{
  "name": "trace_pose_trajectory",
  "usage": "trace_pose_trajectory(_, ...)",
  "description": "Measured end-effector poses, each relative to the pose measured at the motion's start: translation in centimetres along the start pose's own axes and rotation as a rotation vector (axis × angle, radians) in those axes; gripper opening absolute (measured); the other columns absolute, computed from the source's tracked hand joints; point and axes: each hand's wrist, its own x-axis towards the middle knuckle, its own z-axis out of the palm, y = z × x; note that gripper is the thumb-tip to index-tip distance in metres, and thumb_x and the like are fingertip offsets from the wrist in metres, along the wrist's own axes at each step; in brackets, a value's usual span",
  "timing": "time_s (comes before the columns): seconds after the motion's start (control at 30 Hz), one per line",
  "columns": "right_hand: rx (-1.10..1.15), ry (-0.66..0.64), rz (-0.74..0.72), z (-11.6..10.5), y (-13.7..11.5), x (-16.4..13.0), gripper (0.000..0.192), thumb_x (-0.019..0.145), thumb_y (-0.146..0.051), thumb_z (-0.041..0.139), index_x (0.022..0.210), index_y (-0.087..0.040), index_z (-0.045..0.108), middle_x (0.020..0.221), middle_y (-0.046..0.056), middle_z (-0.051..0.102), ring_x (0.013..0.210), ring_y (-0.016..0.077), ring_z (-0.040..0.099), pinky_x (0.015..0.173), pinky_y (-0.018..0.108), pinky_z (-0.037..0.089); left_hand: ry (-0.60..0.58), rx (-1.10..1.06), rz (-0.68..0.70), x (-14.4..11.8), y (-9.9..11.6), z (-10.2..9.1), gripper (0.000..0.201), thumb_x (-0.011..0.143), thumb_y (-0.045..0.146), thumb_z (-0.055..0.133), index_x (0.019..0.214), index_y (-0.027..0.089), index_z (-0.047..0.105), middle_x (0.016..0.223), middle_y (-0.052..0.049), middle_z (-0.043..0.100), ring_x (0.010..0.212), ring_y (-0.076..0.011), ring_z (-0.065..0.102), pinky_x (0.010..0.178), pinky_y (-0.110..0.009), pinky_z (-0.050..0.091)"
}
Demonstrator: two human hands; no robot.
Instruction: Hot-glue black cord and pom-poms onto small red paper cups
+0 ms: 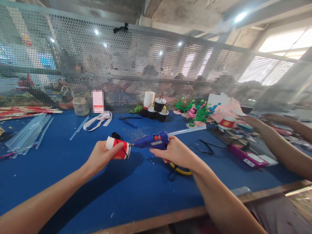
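My left hand (103, 152) grips a red and white paper cup (124, 149) that lies on its side in the air above the blue table. Black cord runs across the cup's wall, and something black and fuzzy (116, 135) shows behind it. In my right hand (174, 150) is a blue hot glue gun (153, 140), its nozzle at the cup's right-hand rim. A clear glue stick (187, 131) sticks out of the gun's back end. Whether the nozzle touches the cup, I cannot tell.
Clear glue sticks (29, 135) lie left, near white ribbon (98, 121) and a plastic jar (81, 106). Stacked cups (149, 99), black cups (159, 105) and green craft figures (201, 112) stand behind. Right are a purple power strip (247, 156) and another person's arms (275, 139).
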Motion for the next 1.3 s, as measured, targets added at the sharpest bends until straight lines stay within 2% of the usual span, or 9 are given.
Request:
trace_pose_trajectory(0.67, -0.048, 0.013, -0.06, 0.17, -0.31, -0.45, 0.014, 0.069, -0.027, 0.054, 0.06, -0.017, 0.052, 0.04, -0.007, 0.043, 0.035, 0.007, 0.043, 0.037, 0.017, 0.035, 0.008, -0.05, -0.014, -0.01, -0.17, -0.11, 0.028, 0.06, 0.039, 0.066, 0.055, 0.012, 0.062, 0.052, -0.002, 0.062, 0.047, -0.011, 0.051, 0.047, -0.021, 0.038)
trace_pose_trajectory(0.83, -0.07, -0.016, -0.053, 0.22, -0.47, -0.57, 0.02, 0.068, -0.028, 0.054, 0.052, -0.018, 0.047, 0.038, -0.006, 0.043, 0.034, 0.0064, 0.041, 0.036, 0.017, 0.034, 0.014, -0.04, -0.004, -0.05, -0.04, -0.11, 0.026, 0.059, 0.037, 0.066, 0.053, 0.013, 0.06, 0.049, 0.0, 0.059, 0.045, -0.0105, 0.049, 0.044, -0.021, 0.036)
trace_pose_trajectory(1.13, -0.029, -0.06, -0.097, 0.35, -0.57, -0.73, 0.017, 0.069, -0.026, 0.054, 0.055, -0.018, 0.049, 0.039, -0.007, 0.043, 0.036, 0.0061, 0.041, 0.037, 0.017, 0.034, 0.018, -0.093, -0.081, -0.09, 0.2, -0.1, 0.028, 0.058, 0.04, 0.067, 0.056, 0.013, 0.061, 0.052, -0.001, 0.062, 0.047, -0.0118, 0.053, 0.048, -0.022, 0.039)
trace_pose_trajectory(1.3, -0.056, -0.017, -0.065, 0.27, -0.46, -0.6, 0.017, 0.068, -0.028, 0.054, 0.055, -0.019, 0.048, 0.038, -0.007, 0.043, 0.035, 0.0067, 0.041, 0.037, 0.018, 0.034, 0.037, -0.091, -0.054, 0.04, -0.06, -0.11, 0.028, 0.058, 0.04, 0.067, 0.054, 0.013, 0.06, 0.05, -0.001, 0.061, 0.046, -0.011, 0.052, 0.047, -0.022, 0.039)
